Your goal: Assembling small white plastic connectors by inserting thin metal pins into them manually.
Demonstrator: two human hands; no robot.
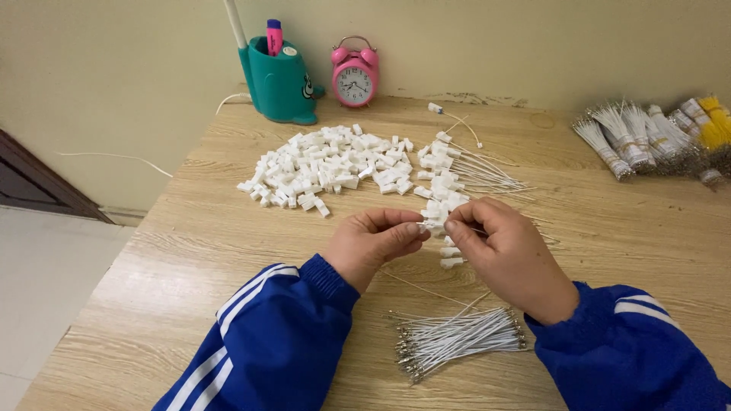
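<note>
left hand (373,242) pinches small white plastic connector block (426,225) at desk middle | right hand (504,251) pinches thin white wire (480,230) into it | block light, rigid, slippery: grip its sides; wire limp: hold near tip | joint hidden by fingertips | heap of white blocks (327,166) toward far edge | cut white wires (457,339) near front edge

A small white plastic connector (431,225) sits pinched between the fingertips of both hands, above the middle of the wooden table (190,251) — a thin white wire (476,229) runs from it to the right, under the right hand's fingers.
</note>
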